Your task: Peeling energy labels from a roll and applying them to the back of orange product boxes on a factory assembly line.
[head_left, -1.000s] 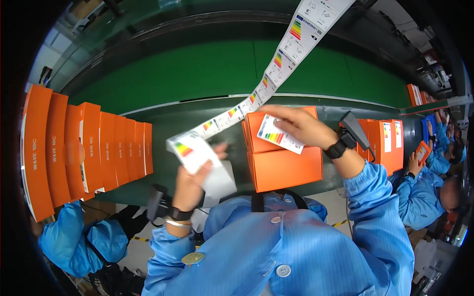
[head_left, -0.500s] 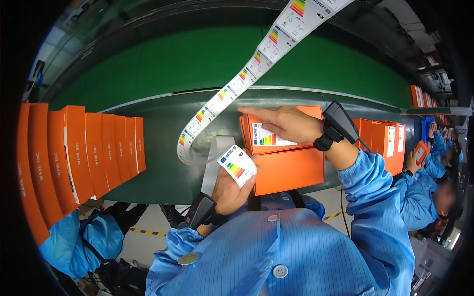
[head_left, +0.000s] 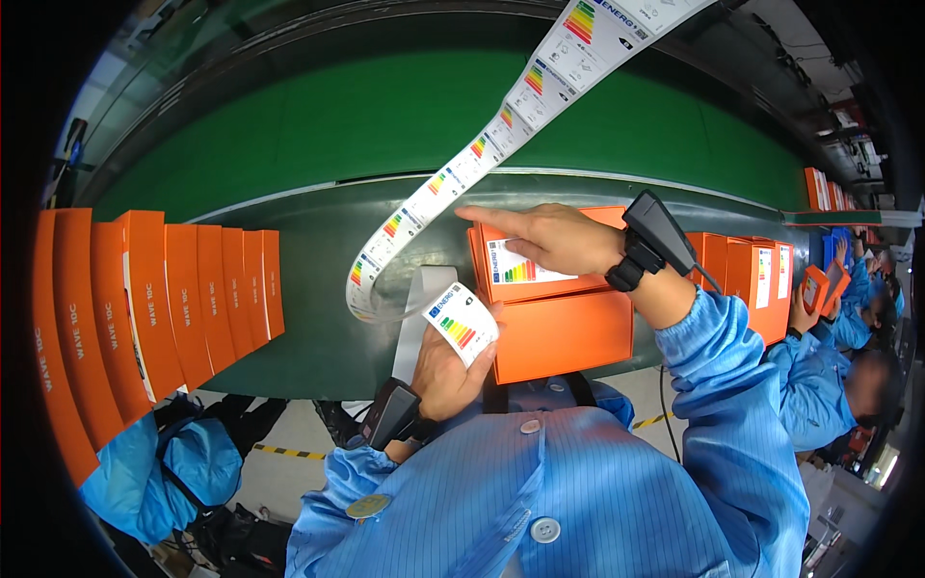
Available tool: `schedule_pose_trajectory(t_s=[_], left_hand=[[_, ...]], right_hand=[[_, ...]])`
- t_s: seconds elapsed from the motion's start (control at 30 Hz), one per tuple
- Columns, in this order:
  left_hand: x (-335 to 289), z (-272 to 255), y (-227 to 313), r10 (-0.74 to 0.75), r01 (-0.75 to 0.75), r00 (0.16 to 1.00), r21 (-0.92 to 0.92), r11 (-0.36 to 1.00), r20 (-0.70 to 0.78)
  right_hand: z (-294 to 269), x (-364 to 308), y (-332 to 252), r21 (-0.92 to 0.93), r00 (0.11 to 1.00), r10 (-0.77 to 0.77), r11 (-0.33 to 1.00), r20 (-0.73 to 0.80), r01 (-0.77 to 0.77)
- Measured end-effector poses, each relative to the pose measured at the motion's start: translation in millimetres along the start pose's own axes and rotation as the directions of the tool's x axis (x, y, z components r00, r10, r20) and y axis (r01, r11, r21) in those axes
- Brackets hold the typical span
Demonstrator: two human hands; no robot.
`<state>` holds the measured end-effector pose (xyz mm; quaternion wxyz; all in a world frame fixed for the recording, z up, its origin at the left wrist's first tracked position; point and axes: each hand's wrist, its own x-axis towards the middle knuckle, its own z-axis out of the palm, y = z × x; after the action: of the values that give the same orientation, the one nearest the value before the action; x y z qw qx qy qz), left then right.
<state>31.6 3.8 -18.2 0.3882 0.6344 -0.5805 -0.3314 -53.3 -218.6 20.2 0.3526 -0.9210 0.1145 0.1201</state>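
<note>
My right hand (head_left: 567, 239) lies with fingers stretched out over the farther of two orange boxes (head_left: 482, 260). Its fingers press on a white energy label (head_left: 503, 267), covering part of it. Nearer to me, against that box, is a second orange box (head_left: 568, 337) with a plain top. At its left side my left hand (head_left: 448, 378) is closed on the end of a long label strip (head_left: 462, 323), a printed label facing up across the fingers. From there the strip loops left, then climbs toward the upper right. Some left fingers are hidden beneath it.
Orange boxes (head_left: 183, 299) stand in a row at the left of the dark green table (head_left: 313, 318). More labelled orange boxes (head_left: 756, 279) stand right of my right wrist. A green belt (head_left: 289, 125) runs along the far side. Co-workers in blue (head_left: 814, 385) are at the right.
My right hand has shifted slightly left on the label. The left hand and strip are almost unchanged. A co-worker at the right has moved the orange box in hand.
</note>
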Motion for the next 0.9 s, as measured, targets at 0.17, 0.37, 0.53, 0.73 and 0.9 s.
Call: schedule_pose_trajectory(t_s=[0.17, 0.37, 0.53, 0.73, 0.9], left_hand=[[-0.3, 0.6, -0.9, 0.014, -0.014, 1.000, 0.012, 1.000, 0.010], [1.1, 1.2, 2.5, -0.029, 0.028, 0.999, -0.020, 0.999, -0.018], [5.1, 1.2, 7.5, 0.041, -0.027, 0.995, 0.146, 0.989, -0.089], [6.5, 1.9, 9.1, 0.114, -0.084, 0.985, 0.215, 0.973, -0.132], [-1.9, -4.0, 8.7, 0.008, -0.002, 0.993, 0.048, 0.999, -0.117]], right_hand=[[3.6, 2.0, 1.1, -0.013, 1.000, 0.014, 1.000, -0.014, -0.014], [15.8, -0.8, -9.4, -0.244, 0.990, -0.043, 0.970, -0.133, 0.009], [30.0, -12.9, -22.0, -0.616, 0.951, 0.058, 0.749, -0.304, -0.242], [15.4, -50.8, 46.2, -0.475, 0.688, 0.096, 0.655, -0.720, -0.588], [21.4, -57.7, -14.2, 0.063, 0.744, 0.064, 0.998, -0.665, -0.030]])
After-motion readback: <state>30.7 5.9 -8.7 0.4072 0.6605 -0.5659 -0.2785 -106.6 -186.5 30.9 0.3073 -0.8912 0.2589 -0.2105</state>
